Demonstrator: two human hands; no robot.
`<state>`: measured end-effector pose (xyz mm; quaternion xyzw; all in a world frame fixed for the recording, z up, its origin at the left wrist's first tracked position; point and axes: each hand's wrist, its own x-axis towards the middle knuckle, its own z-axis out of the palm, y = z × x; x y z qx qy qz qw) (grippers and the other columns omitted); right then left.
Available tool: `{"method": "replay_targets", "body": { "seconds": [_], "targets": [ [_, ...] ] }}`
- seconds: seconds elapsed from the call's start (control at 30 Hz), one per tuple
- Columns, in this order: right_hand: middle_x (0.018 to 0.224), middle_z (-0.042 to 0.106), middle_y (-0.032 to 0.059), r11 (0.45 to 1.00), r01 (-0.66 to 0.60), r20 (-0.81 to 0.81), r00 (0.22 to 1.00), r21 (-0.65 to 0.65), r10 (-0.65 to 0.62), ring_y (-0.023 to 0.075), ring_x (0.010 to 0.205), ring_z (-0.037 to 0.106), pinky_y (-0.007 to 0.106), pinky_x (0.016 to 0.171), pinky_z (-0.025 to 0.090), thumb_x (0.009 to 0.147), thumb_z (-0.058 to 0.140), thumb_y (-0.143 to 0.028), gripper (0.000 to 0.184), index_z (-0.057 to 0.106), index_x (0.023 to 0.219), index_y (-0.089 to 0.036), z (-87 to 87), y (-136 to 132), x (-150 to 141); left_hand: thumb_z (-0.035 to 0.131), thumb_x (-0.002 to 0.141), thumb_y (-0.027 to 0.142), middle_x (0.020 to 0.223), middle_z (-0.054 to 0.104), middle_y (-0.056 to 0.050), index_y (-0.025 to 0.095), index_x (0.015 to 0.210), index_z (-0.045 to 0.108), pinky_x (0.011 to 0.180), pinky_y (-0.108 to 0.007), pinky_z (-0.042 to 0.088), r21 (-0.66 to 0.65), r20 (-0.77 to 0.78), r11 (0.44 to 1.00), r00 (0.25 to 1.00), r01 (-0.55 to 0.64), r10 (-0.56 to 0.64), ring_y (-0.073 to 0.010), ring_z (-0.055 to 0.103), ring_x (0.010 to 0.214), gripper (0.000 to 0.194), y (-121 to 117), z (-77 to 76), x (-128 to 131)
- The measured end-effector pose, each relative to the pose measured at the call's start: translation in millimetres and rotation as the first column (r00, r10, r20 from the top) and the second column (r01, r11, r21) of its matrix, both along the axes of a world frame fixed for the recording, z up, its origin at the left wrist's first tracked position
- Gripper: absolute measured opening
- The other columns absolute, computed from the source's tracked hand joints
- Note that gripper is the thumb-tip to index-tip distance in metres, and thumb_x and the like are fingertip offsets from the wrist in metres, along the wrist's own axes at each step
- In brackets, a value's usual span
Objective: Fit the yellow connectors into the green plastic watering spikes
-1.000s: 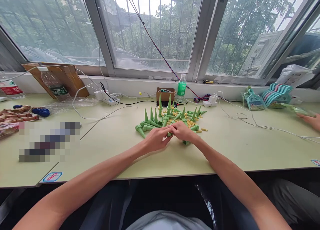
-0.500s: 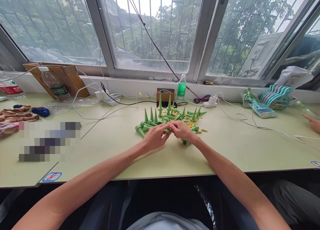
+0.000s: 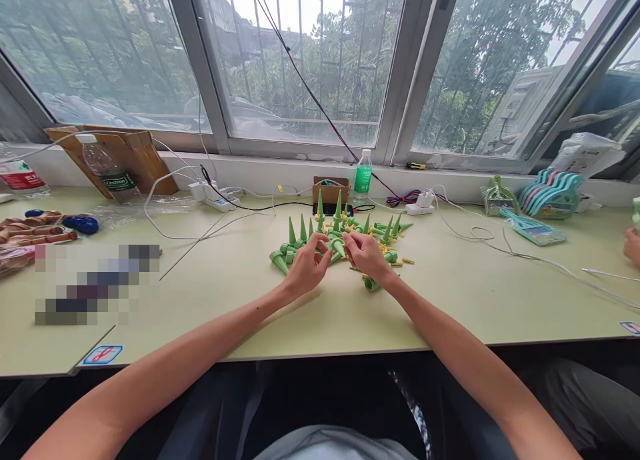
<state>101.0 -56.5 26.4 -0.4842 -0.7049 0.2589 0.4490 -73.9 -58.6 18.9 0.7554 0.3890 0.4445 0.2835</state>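
Observation:
Between my hands is a green plastic cone spike (image 3: 338, 247), tilted, its point towards the lower right. My left hand (image 3: 306, 265) has thumb and fingers curled at its left side, holding it. My right hand (image 3: 367, 255) is closed in a pinch just to the right; whatever lies in its fingertips is too small to make out. Around and behind my hands lie several more green cone spikes (image 3: 279, 261), some standing point up (image 3: 321, 203). Small yellow pieces (image 3: 409, 261) are scattered among them. A green cone (image 3: 371, 284) lies below my right hand, its open end showing.
Behind the pile stand a small cardboard box (image 3: 331, 187) and a green-labelled bottle (image 3: 363, 175). White cables (image 3: 480, 232) and power strips (image 3: 219, 200) run along the back. Turquoise hangers (image 3: 553, 192) lie right, near another person's hand (image 3: 633, 245). Wooden-handled items (image 3: 37, 230) lie left.
My hands have moved slightly apart, and the green cone spike between them now shows more. At the right, the other person's hand has put down a turquoise packet and drawn back.

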Motion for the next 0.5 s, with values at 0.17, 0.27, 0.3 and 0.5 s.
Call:
{"method": "replay_targets", "body": {
  "seconds": [0.17,0.27,0.3,0.5],
  "targets": [
    [0.052,0.046,-0.0027,1.000,-0.018,-0.019,1.000,0.007,0.019,0.0103,0.044,0.043,0.024,0.050,0.035,0.096,0.036,-0.057,0.047,0.040,0.066,-0.021,1.4,-1.3,-1.2,0.050,0.090,0.051,0.071,0.054,0.005,0.020,0.108,0.043,0.035,-0.018,0.035,-0.248,0.235,0.958,0.969,0.142,-0.083,-0.0052,0.047,0.037,0.036,1.6,2.6,0.1],
    [0.050,0.045,-0.0031,0.999,-0.048,-0.005,0.999,0.006,0.048,0.0102,0.043,0.043,0.024,0.050,0.035,0.096,0.035,-0.057,0.048,0.040,0.066,-0.020,1.9,-2.4,-2.5,0.058,0.086,0.054,0.070,0.055,0.005,0.020,0.106,0.045,0.033,-0.019,0.034,-0.320,0.294,0.921,0.947,0.222,-0.126,-0.0051,0.047,0.035,0.042,1.4,3.4,0.4],
    [0.050,0.045,-0.0032,0.999,-0.051,-0.001,0.999,0.014,0.051,0.0100,0.043,0.043,0.024,0.050,0.035,0.096,0.035,-0.057,0.048,0.039,0.065,-0.020,1.9,-2.5,-2.8,0.060,0.084,0.054,0.070,0.056,0.005,0.019,0.105,0.045,0.033,-0.019,0.034,-0.330,0.296,0.914,0.945,0.237,-0.138,-0.0049,0.047,0.035,0.043,1.0,3.6,0.5],
    [0.050,0.045,-0.0024,0.999,-0.032,0.047,0.998,0.029,0.031,0.0106,0.048,0.042,0.024,0.053,0.034,0.096,0.035,-0.056,0.048,0.038,0.063,-0.020,2.2,-2.7,-2.9,0.062,0.083,0.051,0.069,0.053,0.006,0.020,0.098,0.046,0.033,-0.018,0.033,-0.310,0.264,0.920,0.951,0.239,-0.159,-0.0042,0.047,0.036,0.039,-0.4,2.6,0.1]
  ]
}}
